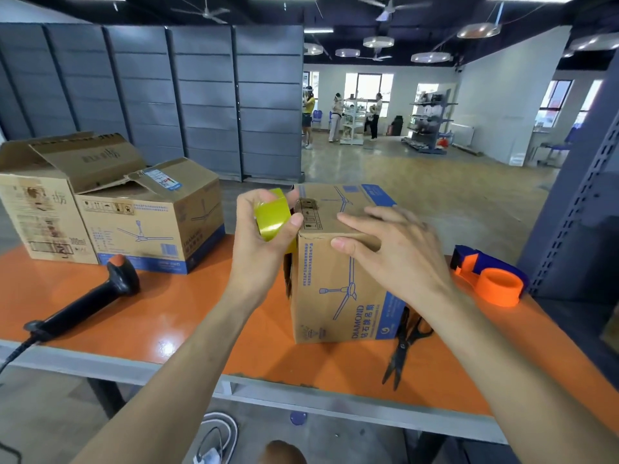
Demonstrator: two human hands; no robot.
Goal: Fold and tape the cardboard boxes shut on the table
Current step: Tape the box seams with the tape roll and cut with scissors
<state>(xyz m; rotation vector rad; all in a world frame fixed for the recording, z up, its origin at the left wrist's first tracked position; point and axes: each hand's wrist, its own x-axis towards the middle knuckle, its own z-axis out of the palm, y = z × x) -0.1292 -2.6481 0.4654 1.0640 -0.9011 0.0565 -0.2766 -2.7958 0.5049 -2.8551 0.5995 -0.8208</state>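
The left hand [264, 236] reaches up from the lower left with the forearm angled inward. Its fingers and thumb curl round a yellow tape roll [272, 216], held against the upper left edge of the cardboard box [335, 289]. The right hand [392, 242] lies palm down on the box top, fingers straight and together, pointing left. The box stands mid-desk [167, 316], flaps folded down. Black scissors [402, 349] lie just beside its right side, and an orange tape dispenser [492, 279] sits farther right. Two open boxes [147, 222] stand at the back left, behind a black scanner [90, 296].
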